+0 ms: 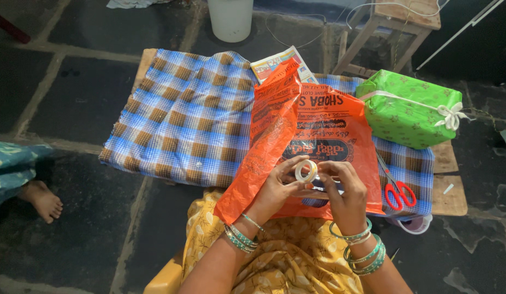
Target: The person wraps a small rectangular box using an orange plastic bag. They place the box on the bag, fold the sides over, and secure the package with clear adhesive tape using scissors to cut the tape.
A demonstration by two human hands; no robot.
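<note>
**Tape roll held over an orange bag**

Both hands meet at the centre. The left hand (277,188) and the right hand (340,188) pinch a small roll of clear tape (306,170) between their fingertips, just above an orange plastic bag (318,130). At four o'clock lie red-handled scissors (397,193) on the checked cloth (187,120). Farther off, at two o'clock, sits a green wrapped gift box (408,109); at twelve, a white bucket (230,19).

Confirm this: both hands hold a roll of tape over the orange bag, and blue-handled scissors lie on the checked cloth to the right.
Not quite: the scissors have red handles, not blue, as the head view shows. The rest stands: left hand and right hand hold the roll of tape over the orange bag.
</note>
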